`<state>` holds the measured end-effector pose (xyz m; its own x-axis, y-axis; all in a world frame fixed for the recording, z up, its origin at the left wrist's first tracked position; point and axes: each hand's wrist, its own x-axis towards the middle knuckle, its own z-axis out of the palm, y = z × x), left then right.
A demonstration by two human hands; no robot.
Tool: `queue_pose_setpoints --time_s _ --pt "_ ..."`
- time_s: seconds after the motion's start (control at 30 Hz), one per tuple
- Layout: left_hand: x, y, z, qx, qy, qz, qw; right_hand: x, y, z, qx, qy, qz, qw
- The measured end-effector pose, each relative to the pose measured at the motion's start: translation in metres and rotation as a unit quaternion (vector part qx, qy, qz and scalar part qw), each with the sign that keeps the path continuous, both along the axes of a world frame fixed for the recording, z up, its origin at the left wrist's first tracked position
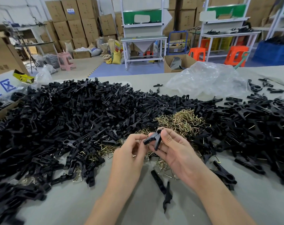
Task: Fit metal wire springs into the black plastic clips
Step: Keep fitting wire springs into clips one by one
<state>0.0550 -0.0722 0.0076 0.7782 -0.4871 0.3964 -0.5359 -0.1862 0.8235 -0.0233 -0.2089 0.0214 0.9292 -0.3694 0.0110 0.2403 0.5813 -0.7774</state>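
My right hand grips a black plastic clip of two crossed halves, thumb on its upper end, fingers behind it. My left hand is just left of the clip with curled fingertips at its lower left end; whether it pinches a wire spring is hidden. Both hands hover above a heap of brass-coloured wire springs. A huge pile of black clip parts covers the table to the left and behind. Two loose clip halves lie on the table below my hands.
More black clips pile up on the right. A crumpled clear plastic bag lies at the back right. A cardboard box stands at the far left. The grey table shows bare near me. Workbenches, stools and stacked cartons fill the room behind.
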Motion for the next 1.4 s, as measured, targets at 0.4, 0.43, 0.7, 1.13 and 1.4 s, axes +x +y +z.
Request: queue_pose_setpoints --time_s 0.4,0.43,0.7,1.13,1.4 --pt "-0.004 0.001 0.008 0.036 -0.067 0.013 0.997 -0.006 0.0 0.006 0.078 -0.031 0.009 0.996" --pt "-0.005 0.002 0.008 0.05 -0.084 0.017 0.995 -0.007 0.001 0.007 0.09 -0.035 0.006 0.995" --pt "-0.005 -0.001 0.009 -0.009 -0.038 0.037 0.999 -0.006 -0.001 0.006 0.111 -0.036 -0.02 0.993" --pt "-0.007 -0.005 0.028 -0.198 0.349 -0.086 0.912 -0.001 -0.002 0.002 0.071 -0.04 -0.028 0.996" --pt "-0.01 -0.009 0.026 -0.239 0.436 -0.121 0.859 0.001 0.001 0.0 0.063 -0.056 -0.004 0.996"
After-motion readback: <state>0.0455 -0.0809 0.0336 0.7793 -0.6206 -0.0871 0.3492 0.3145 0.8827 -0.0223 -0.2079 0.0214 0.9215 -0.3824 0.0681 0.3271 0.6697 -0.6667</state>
